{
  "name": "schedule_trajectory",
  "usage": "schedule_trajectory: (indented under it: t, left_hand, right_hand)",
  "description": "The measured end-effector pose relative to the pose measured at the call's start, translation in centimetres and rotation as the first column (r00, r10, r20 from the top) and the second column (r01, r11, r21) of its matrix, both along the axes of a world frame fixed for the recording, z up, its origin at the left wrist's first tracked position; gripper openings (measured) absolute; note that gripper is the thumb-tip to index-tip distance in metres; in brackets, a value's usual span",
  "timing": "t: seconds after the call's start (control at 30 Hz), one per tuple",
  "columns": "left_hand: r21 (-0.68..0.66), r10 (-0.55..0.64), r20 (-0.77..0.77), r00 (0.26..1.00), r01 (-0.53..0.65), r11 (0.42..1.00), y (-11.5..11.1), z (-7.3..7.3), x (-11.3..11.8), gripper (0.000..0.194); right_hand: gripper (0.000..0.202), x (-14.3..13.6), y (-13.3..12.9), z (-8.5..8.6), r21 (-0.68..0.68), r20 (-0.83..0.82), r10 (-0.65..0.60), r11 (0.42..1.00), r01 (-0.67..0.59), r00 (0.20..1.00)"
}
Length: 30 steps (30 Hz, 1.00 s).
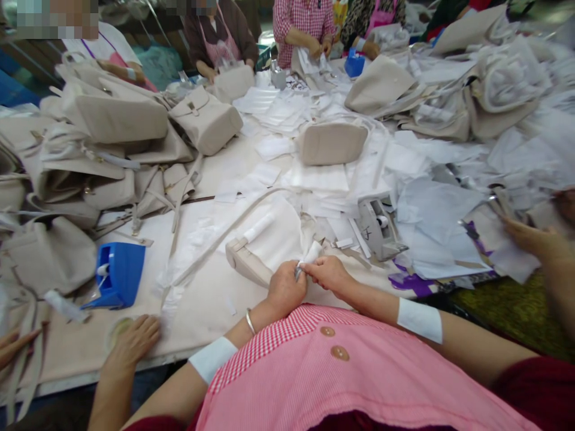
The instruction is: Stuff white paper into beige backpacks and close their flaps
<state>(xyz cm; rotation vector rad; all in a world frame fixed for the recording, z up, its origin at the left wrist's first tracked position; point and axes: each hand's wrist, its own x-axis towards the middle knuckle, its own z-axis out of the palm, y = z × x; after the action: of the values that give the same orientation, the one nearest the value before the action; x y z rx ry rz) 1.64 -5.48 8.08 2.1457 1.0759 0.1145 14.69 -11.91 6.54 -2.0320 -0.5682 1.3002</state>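
Note:
Close to the table's front edge, my left hand (287, 290) is closed round a small end piece with a greyish, shiny spot; what it is I cannot make out. My right hand (327, 274) pinches white wrapping paper (313, 250) right against the left fingers. The two hands touch or nearly touch. Just beyond them lies a beige bag (245, 261) on its side, partly covered by white sheet, with a long strap (229, 224) stretching away to its left. How the held piece joins the bag is hidden.
A blue tape dispenser (128, 275) stands left, a grey tape dispenser (381, 227) right. Beige bags (112, 117) are piled left and more (381, 84) back right. Loose white paper (440, 209) covers the right side. Neighbours' hands (135, 338) rest on both sides; several people work opposite.

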Motion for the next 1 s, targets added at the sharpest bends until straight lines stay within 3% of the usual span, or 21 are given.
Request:
schedule_trajectory:
  t: [0.13,0.3,0.47,0.57,0.67,0.77,0.87,0.93,1.0]
  left_hand:
    - [0.045,-0.020,-0.047,0.999,0.023,0.999,-0.2,0.2,0.2,0.017]
    - [0.007,-0.036,-0.046,0.998,0.036,0.999,0.0,0.6,0.3,0.018]
    - [-0.025,-0.036,-0.010,0.999,0.036,0.999,0.1,0.6,0.3,0.019]
    - [-0.091,-0.011,0.024,1.000,0.014,0.996,0.3,0.5,0.3,0.021]
    - [-0.247,0.040,0.086,0.996,-0.018,0.969,0.7,0.5,0.1,0.025]
    - [-0.488,0.168,0.130,0.977,-0.085,0.869,1.2,0.6,-0.1,0.029]
    - [-0.704,0.311,0.100,0.945,-0.154,0.694,1.5,1.3,-0.2,0.037]
    - [-0.800,0.371,0.089,0.924,-0.156,0.580,1.6,2.0,-0.1,0.042]
    - [-0.851,0.415,0.098,0.905,-0.140,0.507,1.7,2.8,0.1,0.043]
  right_hand:
    - [0.044,0.5,0.0,-0.1,-0.066,-0.038,0.012,0.998,-0.014,0.999]
    - [0.039,1.0,-0.7,0.7,0.003,-0.220,-0.008,1.000,0.009,0.976]
    - [0.032,1.2,-1.2,0.4,-0.007,-0.197,-0.017,1.000,0.015,0.980]
    - [0.028,1.0,-1.2,0.0,-0.029,-0.186,-0.020,0.999,0.015,0.982]
    - [0.027,0.8,-1.2,0.1,0.024,-0.233,-0.047,0.998,0.054,0.971]
    - [0.028,0.6,-1.2,0.4,0.191,-0.291,-0.039,0.977,0.098,0.956]
    - [0.031,0.7,-1.2,-0.1,0.349,-0.295,0.020,0.933,0.088,0.955]
    - [0.035,0.8,-1.2,-0.7,0.407,-0.318,0.042,0.908,0.096,0.947]
    - [0.037,0.9,-1.1,-1.3,0.428,-0.378,0.051,0.895,0.125,0.924]
